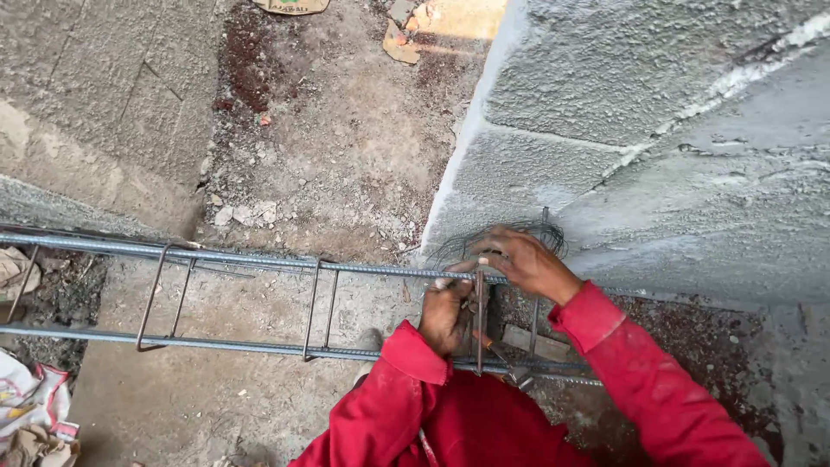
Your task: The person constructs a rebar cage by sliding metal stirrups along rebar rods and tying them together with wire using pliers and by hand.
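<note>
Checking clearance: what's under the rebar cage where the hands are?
Under the rebar cage: bare concrete floor, dirt, and a flat brick-like piece. Left hand, right hand and red sleeves cover the rest.

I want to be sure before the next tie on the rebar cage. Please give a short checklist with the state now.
1. Left hand on the stirrup: ok.
2. Right hand at the upper bar, beside the wire bundle: ok.
3. Stirrup upright between the upper bar and lower bar: ok.
4. Wire wound round the joint: cannot tell.
5. Tool within reach by the lower bar: ok.
</note>
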